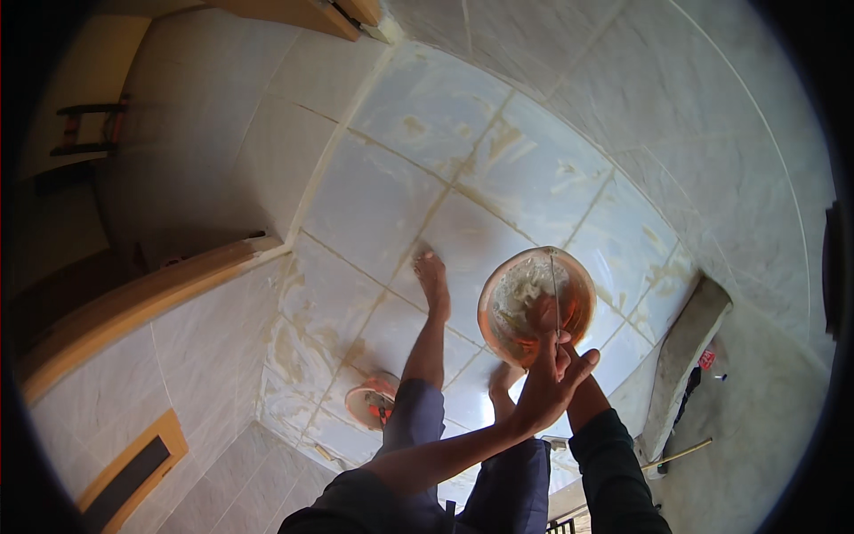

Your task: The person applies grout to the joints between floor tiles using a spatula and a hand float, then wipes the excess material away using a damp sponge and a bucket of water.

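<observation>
An orange bucket (pixel 486 322) hangs or is held in front of me at the right, its inside smeared with pale wet residue. A thin wire handle (pixel 558 294) crosses its mouth. My left hand (pixel 553 383) is closed on this handle near the bucket's near rim, thumb sticking out to the right. Behind it my right forearm passes upward, and my right hand (pixel 544 313) reaches down inside the bucket. That hand is blurred and its fingers cannot be made out. My bare feet stand on the floor tiles, one beside the bucket and one partly below it.
Pale floor tiles (pixel 374 191) carry tan smears and grout lines. A second orange bucket (pixel 365 405) with something dark inside stands by my left leg. A grey ledge (pixel 680 356) juts at the right, near a thin stick (pixel 680 454). A wooden door frame (pixel 151 298) borders the left.
</observation>
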The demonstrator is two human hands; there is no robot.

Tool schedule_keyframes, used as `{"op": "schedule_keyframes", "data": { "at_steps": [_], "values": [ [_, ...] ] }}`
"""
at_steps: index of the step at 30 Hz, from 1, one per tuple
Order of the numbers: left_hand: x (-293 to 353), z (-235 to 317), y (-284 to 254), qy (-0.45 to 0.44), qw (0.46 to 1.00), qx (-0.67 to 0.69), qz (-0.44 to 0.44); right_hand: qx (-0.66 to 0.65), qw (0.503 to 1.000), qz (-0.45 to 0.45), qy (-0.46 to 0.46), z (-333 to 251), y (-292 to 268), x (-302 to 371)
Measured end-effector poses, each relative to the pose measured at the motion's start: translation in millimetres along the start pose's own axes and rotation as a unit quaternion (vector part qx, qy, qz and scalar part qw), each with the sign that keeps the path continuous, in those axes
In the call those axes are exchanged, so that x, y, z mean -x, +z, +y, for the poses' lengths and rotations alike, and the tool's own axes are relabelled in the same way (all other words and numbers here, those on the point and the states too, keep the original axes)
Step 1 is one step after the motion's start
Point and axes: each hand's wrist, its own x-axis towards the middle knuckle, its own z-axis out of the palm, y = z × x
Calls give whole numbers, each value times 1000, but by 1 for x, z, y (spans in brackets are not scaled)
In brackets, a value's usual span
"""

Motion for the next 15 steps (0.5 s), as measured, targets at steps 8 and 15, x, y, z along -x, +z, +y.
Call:
{"op": "schedule_keyframes", "data": {
  "at_steps": [8, 15],
  "values": [
    [-82, 71, -109, 10, 999, 29, 32, -176, 981, -29, 69, -98, -12, -140],
    [-147, 100, -202, 33, 990, 32, 136, -317, 940, -111, 67, -208, 38, -257]
  ]
}}
